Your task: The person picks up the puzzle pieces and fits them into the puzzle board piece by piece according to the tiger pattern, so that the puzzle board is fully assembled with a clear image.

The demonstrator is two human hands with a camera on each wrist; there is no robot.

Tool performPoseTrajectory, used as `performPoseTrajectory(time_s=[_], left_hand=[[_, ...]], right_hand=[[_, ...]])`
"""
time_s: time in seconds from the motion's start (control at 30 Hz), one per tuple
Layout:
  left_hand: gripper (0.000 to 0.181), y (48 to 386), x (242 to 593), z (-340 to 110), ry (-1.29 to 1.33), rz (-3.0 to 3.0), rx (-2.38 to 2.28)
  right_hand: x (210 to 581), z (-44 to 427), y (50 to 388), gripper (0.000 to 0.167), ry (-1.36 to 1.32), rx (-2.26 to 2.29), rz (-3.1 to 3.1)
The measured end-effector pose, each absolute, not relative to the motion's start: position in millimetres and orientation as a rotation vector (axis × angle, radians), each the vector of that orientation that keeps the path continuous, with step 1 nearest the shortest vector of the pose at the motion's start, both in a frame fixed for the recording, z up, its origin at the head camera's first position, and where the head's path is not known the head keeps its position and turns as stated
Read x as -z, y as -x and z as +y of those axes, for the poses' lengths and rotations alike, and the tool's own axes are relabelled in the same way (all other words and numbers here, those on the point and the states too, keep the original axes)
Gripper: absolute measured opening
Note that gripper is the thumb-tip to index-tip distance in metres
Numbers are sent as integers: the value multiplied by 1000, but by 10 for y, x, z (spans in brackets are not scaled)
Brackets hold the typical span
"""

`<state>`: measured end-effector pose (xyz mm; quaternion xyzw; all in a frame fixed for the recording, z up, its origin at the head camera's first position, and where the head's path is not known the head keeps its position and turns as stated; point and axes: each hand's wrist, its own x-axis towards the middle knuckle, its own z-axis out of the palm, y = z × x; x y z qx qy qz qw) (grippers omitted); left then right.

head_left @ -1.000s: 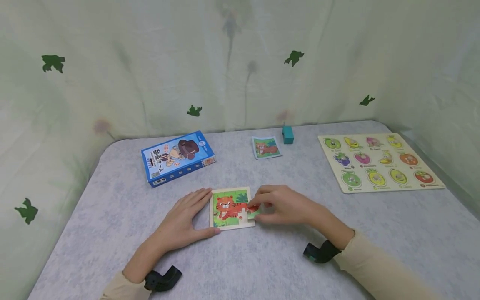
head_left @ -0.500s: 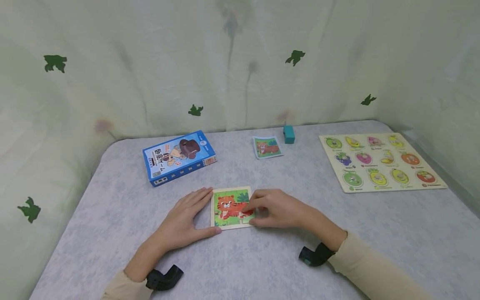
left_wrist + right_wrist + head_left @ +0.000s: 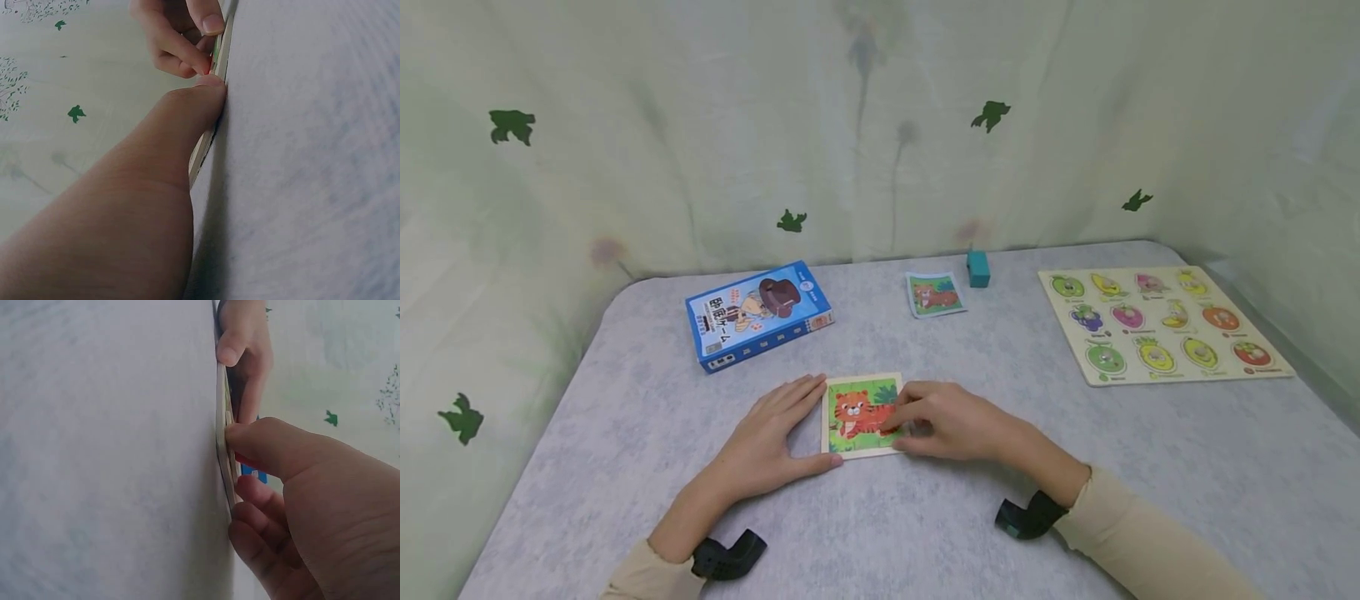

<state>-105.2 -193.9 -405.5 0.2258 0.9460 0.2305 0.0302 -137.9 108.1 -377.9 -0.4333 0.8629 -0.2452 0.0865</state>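
A square wooden tiger puzzle (image 3: 861, 408) lies flat on the table in the head view, an orange tiger on green. My left hand (image 3: 767, 442) is spread at its left side, fingertips at the upper left corner and thumb on the lower edge. At the puzzle's lower right, my right hand (image 3: 955, 421) pinches a puzzle piece (image 3: 230, 434), mostly hidden by the fingers. In the right wrist view this piece sits slightly raised against the puzzle's frame (image 3: 220, 419), under the thumb. The left wrist view shows the left thumb (image 3: 209, 94) on the frame's edge.
A blue game box (image 3: 760, 317) lies behind the left hand. A small tiger picture (image 3: 934, 295) and a teal block (image 3: 977, 269) are at the back. A fruit puzzle board (image 3: 1165, 325) lies at the right. Curtains rise behind the table.
My right hand has moved left with the piece, from the puzzle's right edge to over its lower right corner. My left hand keeps its place on the puzzle.
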Motion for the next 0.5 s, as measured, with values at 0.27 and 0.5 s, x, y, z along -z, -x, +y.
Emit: performPoseTrajectory(time_s=[0.27,0.5], left_hand=[[104,1057,4067,-1933,-709,2917,-724],[104,1052,4091,-1939,-703,2914,-735]], right_hand=[[3814,1098,1360,24,1319,725,2592],[3835,1106,1340,25,1338,698,2608]])
